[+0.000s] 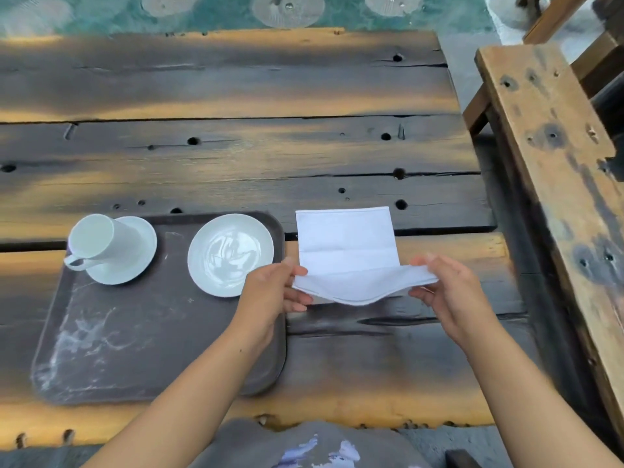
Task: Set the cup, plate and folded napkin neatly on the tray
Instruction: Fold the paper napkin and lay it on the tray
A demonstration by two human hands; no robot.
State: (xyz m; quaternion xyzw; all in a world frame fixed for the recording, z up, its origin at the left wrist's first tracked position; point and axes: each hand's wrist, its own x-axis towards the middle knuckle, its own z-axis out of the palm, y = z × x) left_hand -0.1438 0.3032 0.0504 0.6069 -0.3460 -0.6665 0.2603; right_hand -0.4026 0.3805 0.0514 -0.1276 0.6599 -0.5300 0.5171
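**Grey clothes (pixel 304 447), two bare arms, one napkin (pixel 344 244) held up**

Grey clothes with a pale print are at the very bottom, closest of all. Two bare arms reach out from there.

The left hand (pixel 270 292) pinches the near left corner of the white napkin, thumb on top. The right hand (pixel 449 292) pinches the near right corner the same way. Both hands are closed on the cloth and stand apart, with the near edge hanging in a soft curve between them. Past the hands, the rest of the napkin lies flat on the dark wooden bench (pixel 236 157). It has fold lines across it. The napkin is not on the tray (pixel 135 349).

Under the left hand and wrist is the right edge of the brown tray. It has pale scratch marks on it. Just left of the left hand, a white plate (pixel 230 254) sits on the tray, with nothing on it. Further left of that hand, a white cup (pixel 101 236) sits on a white saucer (pixel 135 261), also on the tray. The cup's handle points toward the person.

Well to the right of the right hand is a worn wooden seat (pixel 547 146).
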